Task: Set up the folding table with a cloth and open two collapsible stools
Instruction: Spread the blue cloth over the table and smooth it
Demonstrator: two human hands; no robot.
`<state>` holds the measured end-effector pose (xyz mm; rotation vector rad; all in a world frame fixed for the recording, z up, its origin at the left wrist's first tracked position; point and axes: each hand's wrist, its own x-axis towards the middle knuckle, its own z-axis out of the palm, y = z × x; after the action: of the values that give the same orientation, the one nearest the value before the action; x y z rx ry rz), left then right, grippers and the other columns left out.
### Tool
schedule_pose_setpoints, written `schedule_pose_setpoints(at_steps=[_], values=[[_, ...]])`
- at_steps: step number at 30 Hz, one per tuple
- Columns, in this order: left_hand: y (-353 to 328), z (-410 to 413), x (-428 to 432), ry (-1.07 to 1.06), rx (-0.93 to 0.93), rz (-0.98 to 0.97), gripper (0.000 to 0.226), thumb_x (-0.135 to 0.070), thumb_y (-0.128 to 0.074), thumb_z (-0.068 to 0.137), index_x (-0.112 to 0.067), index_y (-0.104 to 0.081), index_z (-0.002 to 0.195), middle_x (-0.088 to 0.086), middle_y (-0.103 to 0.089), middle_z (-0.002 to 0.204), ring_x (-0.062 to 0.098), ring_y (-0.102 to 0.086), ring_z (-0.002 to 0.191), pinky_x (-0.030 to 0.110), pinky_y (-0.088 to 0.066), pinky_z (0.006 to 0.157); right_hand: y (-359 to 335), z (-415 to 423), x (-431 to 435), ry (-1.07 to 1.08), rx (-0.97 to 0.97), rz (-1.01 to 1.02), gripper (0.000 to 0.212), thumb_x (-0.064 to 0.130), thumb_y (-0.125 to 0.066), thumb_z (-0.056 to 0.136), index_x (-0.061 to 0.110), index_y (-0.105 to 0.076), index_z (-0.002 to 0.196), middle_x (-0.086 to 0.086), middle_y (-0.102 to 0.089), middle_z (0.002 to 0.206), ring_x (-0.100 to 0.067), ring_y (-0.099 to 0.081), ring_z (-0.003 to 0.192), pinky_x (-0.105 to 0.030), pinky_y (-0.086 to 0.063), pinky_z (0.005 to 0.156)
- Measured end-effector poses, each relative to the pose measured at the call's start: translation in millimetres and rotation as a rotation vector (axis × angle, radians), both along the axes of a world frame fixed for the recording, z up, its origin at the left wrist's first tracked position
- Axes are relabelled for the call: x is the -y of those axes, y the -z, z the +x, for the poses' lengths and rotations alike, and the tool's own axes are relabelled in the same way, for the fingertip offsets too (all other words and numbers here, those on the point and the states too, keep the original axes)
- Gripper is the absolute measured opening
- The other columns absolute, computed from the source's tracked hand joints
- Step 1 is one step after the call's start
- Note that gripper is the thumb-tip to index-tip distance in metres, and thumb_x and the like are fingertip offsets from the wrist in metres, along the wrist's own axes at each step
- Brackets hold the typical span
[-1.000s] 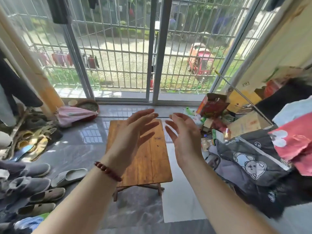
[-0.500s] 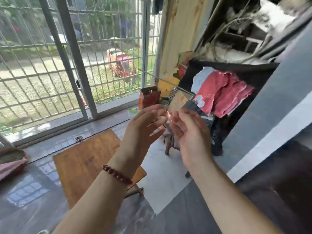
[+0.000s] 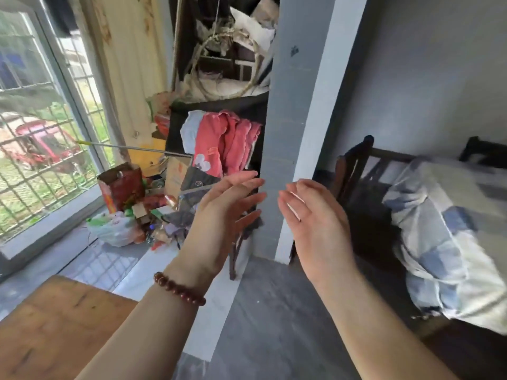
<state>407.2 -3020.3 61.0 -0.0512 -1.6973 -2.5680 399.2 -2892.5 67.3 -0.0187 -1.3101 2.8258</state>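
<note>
Right now both of my hands are empty: the left hand and the right hand hang in the air with fingers spread and palms turned toward each other, touching nothing. The folding table — my counter — stands unfolded at the lower left of the view, its bare wooden top showing only its near-right corner, with no cloth on it. I cannot pick out a tablecloth for certain; the pink fabric hanging on the dark shelf beyond my fingers may be a candidate. If so, I judge it soft, light and limp, best pinched at two corners of one edge so it falls open. Dark wooden legs behind my left wrist could be a stool, though too much is hidden to say.
</note>
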Motion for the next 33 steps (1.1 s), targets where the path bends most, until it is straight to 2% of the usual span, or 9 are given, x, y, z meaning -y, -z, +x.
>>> schedule_pose_setpoints(at_steps=[5,9,12,14,19,23,28,33], values=[[3,5,-68,0.133,0.021,0.053,0.036,-0.029,-0.057,0.072,-0.023,-0.064,0.106,-0.006,-0.071,0.108,0.014,-0.067,0.103,0.032,-0.049,0.09,-1,33,-63,0.132,-0.01,0.022,0.015,0.001,-0.054,0.089,0.01,-0.062,0.08,-0.012,-0.064,0.091,-0.025,-0.064,0.097,-0.036,-0.05,0.096],[10,34,-133,0.207,0.037,0.065,0.035,-0.026,-0.057,0.071,-0.023,-0.064,0.104,-0.005,-0.071,0.105,0.015,-0.066,0.104,0.034,-0.048,0.093,-2,71,-125,0.205,-0.031,0.035,0.024,0.002,-0.054,0.09,0.015,-0.065,0.074,-0.005,-0.069,0.08,-0.019,-0.067,0.088,-0.033,-0.052,0.092],[12,64,-187,0.278,0.052,0.06,0.028,-0.02,-0.061,0.076,-0.022,-0.065,0.103,-0.005,-0.072,0.102,0.015,-0.067,0.103,0.035,-0.047,0.095,-1,108,-178,0.296,-0.021,0.033,0.021,0.003,-0.053,0.091,0.015,-0.063,0.077,-0.002,-0.07,0.077,-0.018,-0.068,0.086,-0.032,-0.052,0.09],[13,84,-223,0.327,0.063,0.06,0.019,-0.016,-0.057,0.085,-0.022,-0.065,0.101,-0.005,-0.072,0.099,0.014,-0.068,0.099,0.036,-0.047,0.094,2,133,-213,0.362,-0.011,0.053,0.019,0.005,-0.053,0.092,0.015,-0.063,0.079,0.0,-0.07,0.078,-0.017,-0.068,0.088,-0.031,-0.052,0.088],[13,138,-319,0.51,0.06,0.041,0.021,-0.011,-0.049,0.09,-0.022,-0.065,0.099,-0.005,-0.072,0.094,0.013,-0.068,0.094,0.033,-0.048,0.088,9,206,-300,0.535,0.011,0.038,0.017,0.007,-0.054,0.091,0.016,-0.062,0.078,0.002,-0.07,0.075,-0.013,-0.067,0.082,-0.028,-0.05,0.08],[15,173,-384,0.673,0.06,-0.015,0.022,-0.013,-0.058,0.084,-0.02,-0.065,0.104,-0.001,-0.071,0.105,0.015,-0.068,0.098,0.039,-0.047,0.095,13,258,-357,0.674,0.009,0.039,0.016,0.006,-0.054,0.09,0.014,-0.06,0.078,0.002,-0.067,0.071,-0.012,-0.065,0.076,-0.028,-0.051,0.083],[23,204,-446,0.854,0.03,-0.065,0.03,-0.019,-0.057,0.07,-0.022,-0.066,0.099,-0.003,-0.07,0.101,0.015,-0.067,0.1,0.034,-0.05,0.09,24,304,-411,0.841,0.02,0.007,0.014,0.006,-0.053,0.091,0.013,-0.06,0.081,0.001,-0.068,0.073,-0.015,-0.065,0.081,-0.029,-0.052,0.085],[30,210,-505,0.982,0.058,-0.064,0.02,-0.012,-0.058,0.082,-0.023,-0.066,0.096,-0.005,-0.07,0.098,0.016,-0.066,0.103,0.039,-0.047,0.098,36,319,-453,0.972,0.06,-0.015,0.015,0.005,-0.053,0.091,0.013,-0.062,0.082,0.0,-0.069,0.079,-0.015,-0.067,0.084,-0.028,-0.052,0.084]])
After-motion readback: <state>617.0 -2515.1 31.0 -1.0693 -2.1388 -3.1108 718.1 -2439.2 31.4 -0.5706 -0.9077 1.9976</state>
